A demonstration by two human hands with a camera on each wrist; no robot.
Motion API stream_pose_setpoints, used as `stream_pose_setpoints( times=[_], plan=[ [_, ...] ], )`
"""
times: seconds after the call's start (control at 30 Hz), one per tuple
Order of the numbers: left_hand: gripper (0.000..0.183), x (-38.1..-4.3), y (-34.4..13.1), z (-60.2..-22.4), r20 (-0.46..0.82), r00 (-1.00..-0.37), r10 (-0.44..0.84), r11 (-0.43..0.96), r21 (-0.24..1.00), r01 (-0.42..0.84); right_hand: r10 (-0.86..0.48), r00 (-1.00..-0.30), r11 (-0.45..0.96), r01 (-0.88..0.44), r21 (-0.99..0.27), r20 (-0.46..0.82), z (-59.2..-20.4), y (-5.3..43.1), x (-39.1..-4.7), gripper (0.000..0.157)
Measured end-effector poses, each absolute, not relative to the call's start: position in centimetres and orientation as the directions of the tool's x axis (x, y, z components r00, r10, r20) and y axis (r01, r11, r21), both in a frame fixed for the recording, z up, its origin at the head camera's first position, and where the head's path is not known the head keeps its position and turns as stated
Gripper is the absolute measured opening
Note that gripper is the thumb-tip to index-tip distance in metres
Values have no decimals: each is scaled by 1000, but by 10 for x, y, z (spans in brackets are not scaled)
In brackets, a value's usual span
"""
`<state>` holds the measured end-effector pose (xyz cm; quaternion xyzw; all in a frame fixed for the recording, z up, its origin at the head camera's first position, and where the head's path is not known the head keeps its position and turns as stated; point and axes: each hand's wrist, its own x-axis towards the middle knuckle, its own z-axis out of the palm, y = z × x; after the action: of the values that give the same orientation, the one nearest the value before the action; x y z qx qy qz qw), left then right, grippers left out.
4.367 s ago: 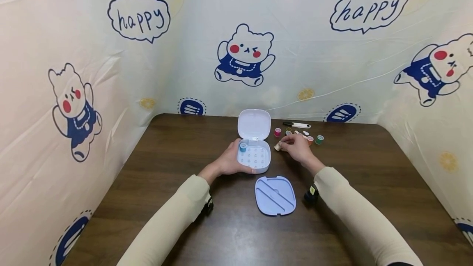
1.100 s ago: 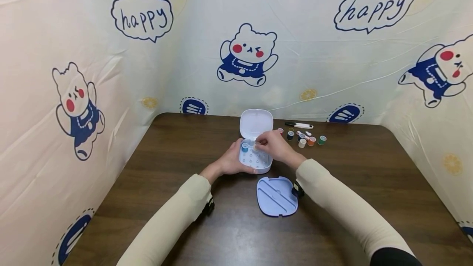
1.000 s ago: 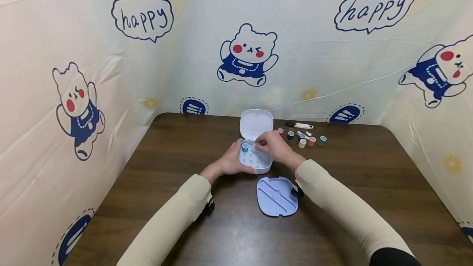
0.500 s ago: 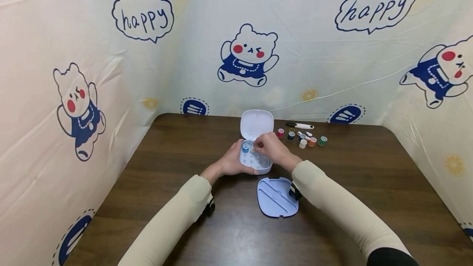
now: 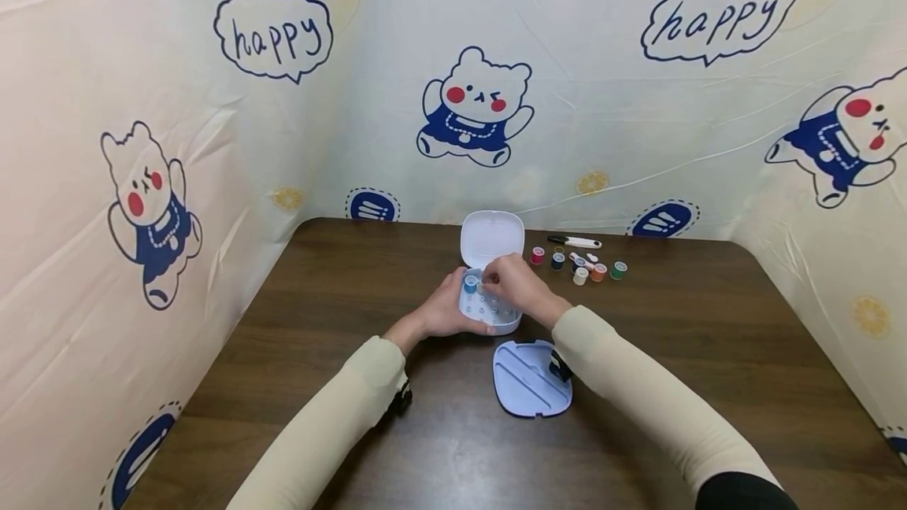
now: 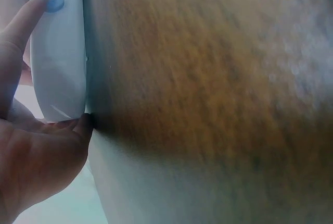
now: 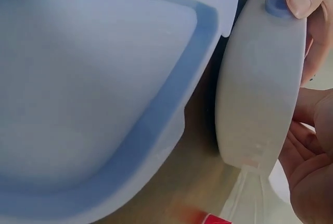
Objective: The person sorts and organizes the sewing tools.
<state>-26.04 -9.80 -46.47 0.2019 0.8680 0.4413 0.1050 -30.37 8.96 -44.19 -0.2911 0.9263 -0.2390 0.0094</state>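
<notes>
Two hands, left hand (image 5: 446, 308) gripping white box (image 5: 506, 328), right hand (image 5: 520, 282) pinching pale spool (image 5: 482, 288) inside

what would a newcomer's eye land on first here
Probably the big winking bear on the backdrop straight ahead, with "happy" bubbles to its upper left and upper right. Next, the open white box toward the far side of the table, a blue spool in its far left corner. Then the pink spool and green spool, right of the box.
</notes>
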Motion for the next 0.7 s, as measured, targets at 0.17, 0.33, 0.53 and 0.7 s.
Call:
stream_pose_setpoints(
  times=[0.17,0.33,0.53,0.7],
  plan=[
    [108,-261,-98,-466,13,-897,442,528,805,272,-546,-828,722,-542,-430,127,-439,85,-302,14],
    [107,-261,-98,-467,26,-891,454,510,812,284,-535,-837,735,-529,-424,116,-437,82,-302,12],
    [107,-261,-99,-467,19,-887,462,507,815,281,-526,-845,759,-517,-395,94,-439,80,-305,13],
    [108,-262,-99,-469,17,-892,452,515,811,277,-529,-844,756,-517,-402,89,-439,80,-304,15]
  ],
)
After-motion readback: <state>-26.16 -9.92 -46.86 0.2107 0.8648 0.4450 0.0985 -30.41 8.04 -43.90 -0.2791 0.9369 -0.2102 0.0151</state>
